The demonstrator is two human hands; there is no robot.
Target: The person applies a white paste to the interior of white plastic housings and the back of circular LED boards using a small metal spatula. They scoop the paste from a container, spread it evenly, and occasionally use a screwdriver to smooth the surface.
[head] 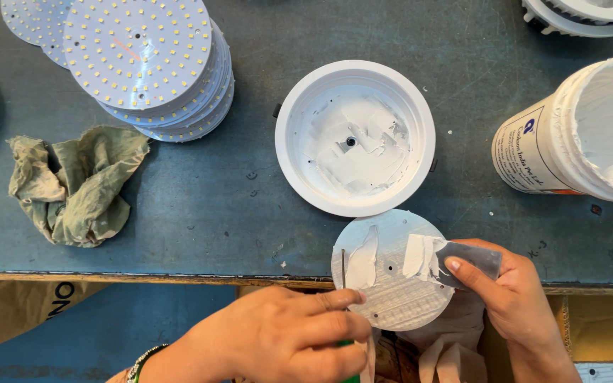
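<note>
tub cut off right, green item under left hand hidden

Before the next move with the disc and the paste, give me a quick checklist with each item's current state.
1. Left hand grips round disc at its edge: ok.
2. Right hand holds scraper against the disc: ok.
3. White paste spread evenly over the disc: not ok, separate patches.
4. White housing open side up on the table: ok.
5. Paste tub open: ok.
6. Rag clean: cannot tell.
</note>
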